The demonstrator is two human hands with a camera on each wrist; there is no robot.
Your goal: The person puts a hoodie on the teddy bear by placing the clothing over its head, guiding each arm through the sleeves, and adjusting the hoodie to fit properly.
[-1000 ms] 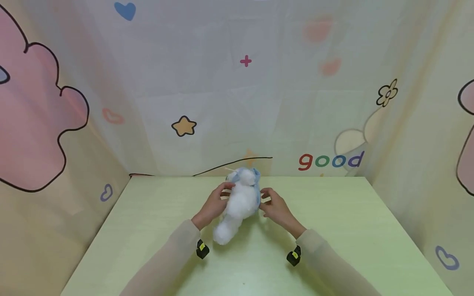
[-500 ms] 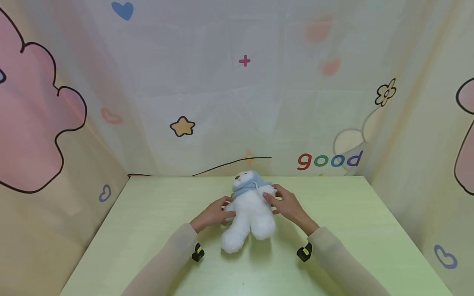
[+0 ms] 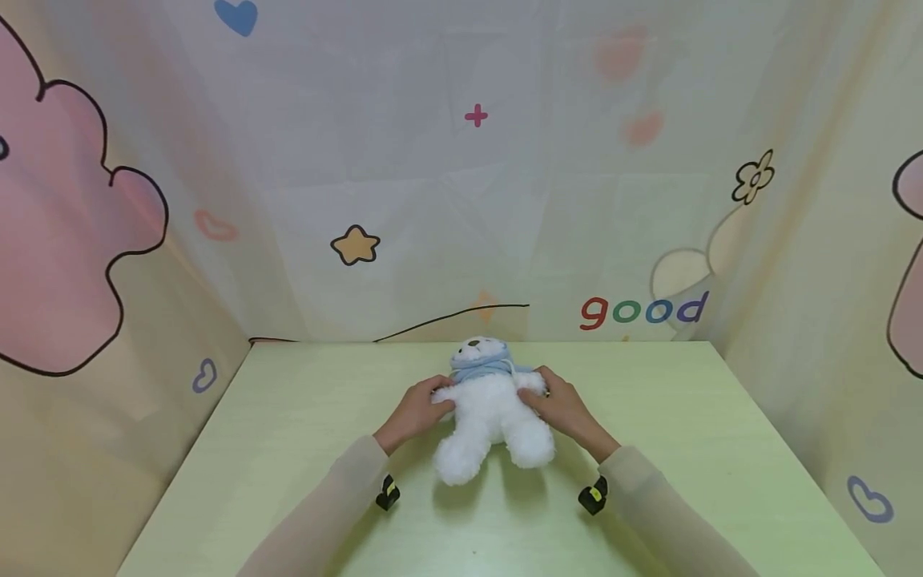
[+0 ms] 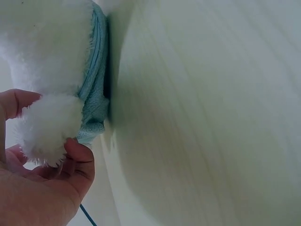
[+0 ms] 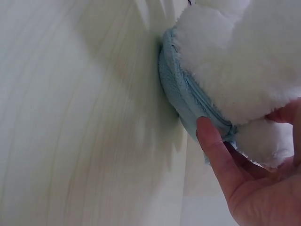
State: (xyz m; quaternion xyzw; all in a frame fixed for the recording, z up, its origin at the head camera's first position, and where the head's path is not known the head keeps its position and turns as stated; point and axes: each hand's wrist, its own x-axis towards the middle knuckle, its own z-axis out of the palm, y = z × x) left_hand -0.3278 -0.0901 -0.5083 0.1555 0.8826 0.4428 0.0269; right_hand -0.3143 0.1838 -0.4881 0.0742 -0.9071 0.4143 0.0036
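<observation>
A white plush bear (image 3: 492, 409) in a light blue hood and cape lies back with its belly and face toward me, legs pointing my way. My left hand (image 3: 417, 413) pinches the arm on the left side; in the left wrist view, thumb and fingers close round that fluffy paw (image 4: 51, 127). On the other side my right hand (image 3: 570, 409) grips the other arm, its thumb across the front. The right wrist view shows a fingertip (image 5: 207, 129) of that hand against the blue cape (image 5: 183, 92), which sits close over the tabletop. The bear's back is hidden.
The pale green table (image 3: 303, 449) reaches back to a printed cloth backdrop (image 3: 433, 176) that bears a star and the word "good". Cloth walls also stand at left and right. A small black wrist device (image 3: 388, 493) shows below each sleeve.
The bear has turned from its back or side to face me, its legs now toward the front. Both hands have shifted their hold onto its two arms.
</observation>
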